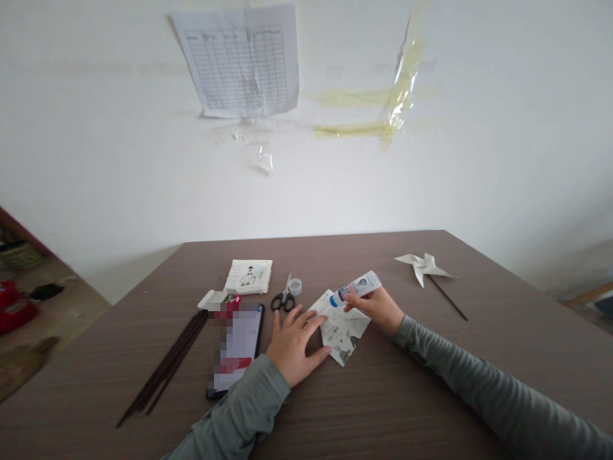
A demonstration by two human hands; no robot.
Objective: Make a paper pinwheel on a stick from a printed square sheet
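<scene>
Glue tube (357,287) sits in my right hand (378,308), fingers wrapped round its lower end, blue-capped tip angled down-left and touching the top edge of the printed paper square (342,326). Paper lies flat on the wooden table (383,396), turned like a diamond, approx. centre of the tabletop. My left hand (292,345) rests palm-down w/ fingers spread, fingertips pressing the paper's left corner; it grips nothing.

Just left of that hand lies a phone (238,348), screen up. Above it, small scissors (283,299) w/ black handles, blades pointing away from me, and a clear tape roll (295,286) right beside the blade tips. Further left of those, a stack of printed sheets (249,276), plus a little white box (213,298) near the phone's top edge; contents too small to tell. Bundle of thin dark sticks (165,367) runs diagonally at far left of table. Finished paper pinwheel (424,266) on its stick lies well apart at the right. On the wall behind: a taped chart (239,61) and yellowed tape strips (383,102).
</scene>
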